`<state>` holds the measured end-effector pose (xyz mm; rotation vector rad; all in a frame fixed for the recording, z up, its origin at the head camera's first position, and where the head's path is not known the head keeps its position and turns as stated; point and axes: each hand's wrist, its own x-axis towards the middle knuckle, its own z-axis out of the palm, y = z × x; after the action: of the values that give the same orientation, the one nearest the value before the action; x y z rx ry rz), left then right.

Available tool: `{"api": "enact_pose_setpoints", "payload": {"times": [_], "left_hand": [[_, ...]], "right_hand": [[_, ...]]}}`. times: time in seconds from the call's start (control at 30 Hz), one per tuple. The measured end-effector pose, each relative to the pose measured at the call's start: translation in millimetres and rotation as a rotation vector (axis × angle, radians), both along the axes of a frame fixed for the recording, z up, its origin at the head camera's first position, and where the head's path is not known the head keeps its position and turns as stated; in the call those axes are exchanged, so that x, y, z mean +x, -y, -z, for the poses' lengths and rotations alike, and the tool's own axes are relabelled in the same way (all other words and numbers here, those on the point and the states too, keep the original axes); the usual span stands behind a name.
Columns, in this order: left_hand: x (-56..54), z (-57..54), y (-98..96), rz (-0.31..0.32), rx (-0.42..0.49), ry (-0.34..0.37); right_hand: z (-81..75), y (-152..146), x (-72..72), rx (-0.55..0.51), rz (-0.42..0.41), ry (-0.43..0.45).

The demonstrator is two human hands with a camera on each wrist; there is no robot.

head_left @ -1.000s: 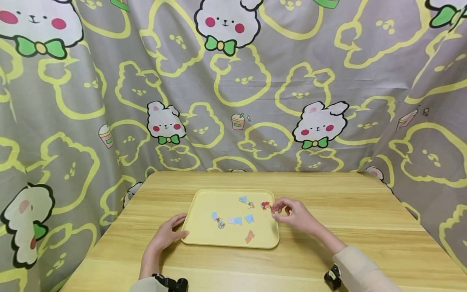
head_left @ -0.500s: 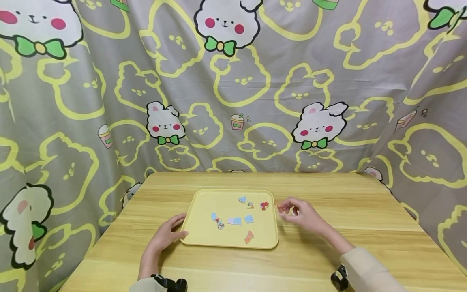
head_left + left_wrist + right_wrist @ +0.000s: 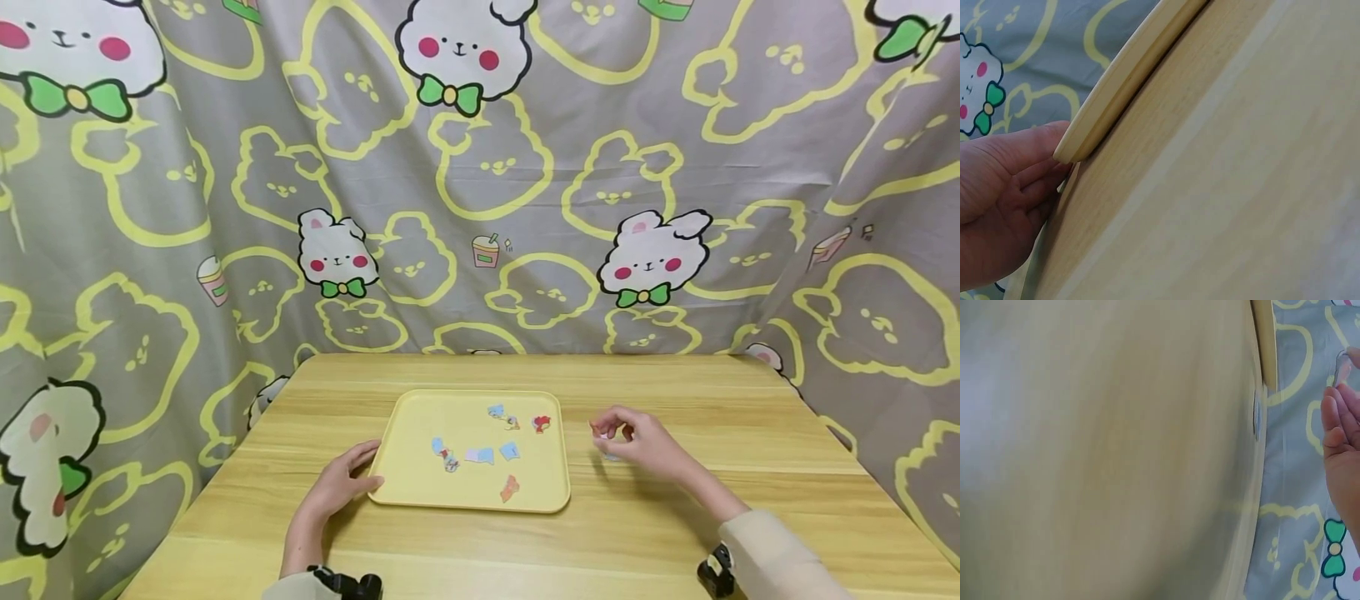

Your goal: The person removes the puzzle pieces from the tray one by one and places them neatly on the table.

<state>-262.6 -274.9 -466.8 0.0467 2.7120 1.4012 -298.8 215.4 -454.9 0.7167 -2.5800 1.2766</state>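
In the head view my left hand [image 3: 339,483] grips the left edge of a yellow tray [image 3: 420,492]; the left wrist view shows the thumb and fingers at the tray rim [image 3: 1116,81]. Right of the tray, my right hand [image 3: 637,440] is held above the table, its thumb and fingertips pinching a small orange-red puzzle piece [image 3: 595,428]. The right wrist view shows this thin piece [image 3: 1343,369] edge-on at the fingertips. Beneath that hand, a pale blue puzzle piece [image 3: 612,457] is partly hidden.
Several flat printed pieces lie spread in the tray: a red one [image 3: 542,424], an orange one [image 3: 510,488], a pale blue one [image 3: 510,451] and others. The wooden table [image 3: 465,554] ends at a patterned curtain [image 3: 420,167] behind it.
My right hand has moved right, from over the tray's right edge to over the table, carrying the orange-red puzzle piece. The left hand and tray stay in place.
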Motion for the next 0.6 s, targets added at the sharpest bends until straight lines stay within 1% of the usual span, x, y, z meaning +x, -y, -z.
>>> {"api": "enact_pose_setpoints", "payload": {"times": [0.37,0.5,0.6], "left_hand": [[0.2,-0.7,0.7,0.009,-0.003,0.004],[-0.8,-0.1,0.8,0.011,-0.005,0.001],[-1.2,0.2,0.7,0.009,-0.003,-0.001]], "right_hand": [[3.3,-26,-2.2,0.065,0.060,0.042],[4.7,-35,-2.8,0.084,0.073,0.036],[6.8,-42,-3.8,0.099,0.077,0.017]]}}
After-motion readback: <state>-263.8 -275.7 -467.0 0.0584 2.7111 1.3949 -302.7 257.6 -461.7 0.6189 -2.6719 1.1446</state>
